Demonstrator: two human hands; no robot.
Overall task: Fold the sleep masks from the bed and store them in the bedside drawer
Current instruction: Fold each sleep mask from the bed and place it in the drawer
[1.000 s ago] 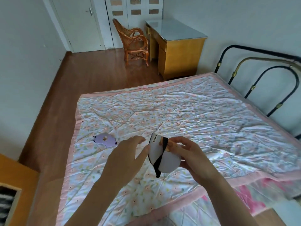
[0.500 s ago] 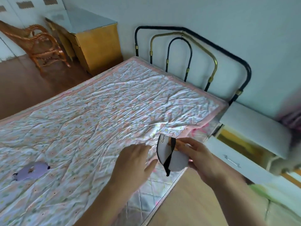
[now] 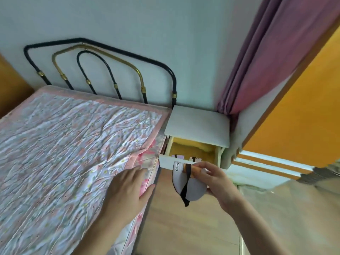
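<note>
Across the left half of your view lies the bed (image 3: 64,153), covered by a wrinkled floral quilt with a pink border. Beside its head corner stands the white bedside table (image 3: 198,126), its drawer (image 3: 166,161) pulled out, showing a yellow interior with small items near the front. Your left hand (image 3: 127,196) rests flat on the quilt edge, fingers extended, gripping nothing. Your right hand (image 3: 215,178) pinches the folded sleep mask (image 3: 191,188) between thumb and fingers, just in front of the drawer front; its black strap hangs below.
</note>
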